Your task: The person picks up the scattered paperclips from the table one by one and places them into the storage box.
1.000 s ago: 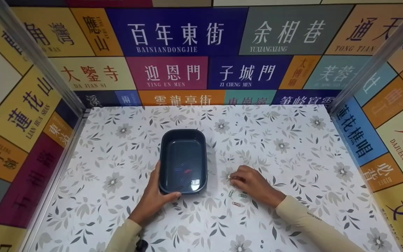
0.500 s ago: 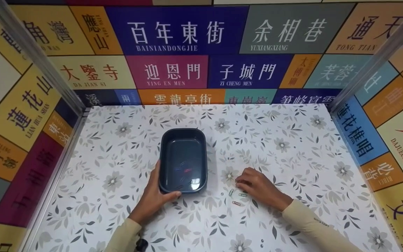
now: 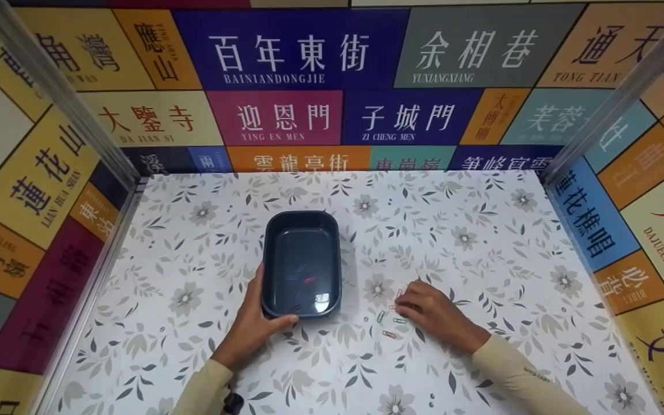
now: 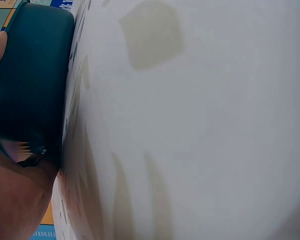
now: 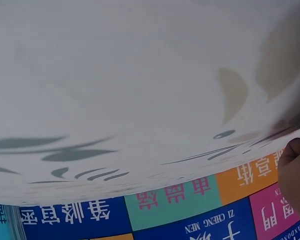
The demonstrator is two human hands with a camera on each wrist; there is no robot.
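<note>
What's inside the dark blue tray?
Inside the dark blue tray are a small red paper clip, bluish ones and others too dark to count. Glare hides part of the floor, and the near rim covers the wall beneath.

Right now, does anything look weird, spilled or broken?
No, nothing stands out. The dark blue tray is upright, with the left hand holding it. A few paper clips lie outside it on the table, but bunched near the right hand, not strewn about. I see no damage.
</note>
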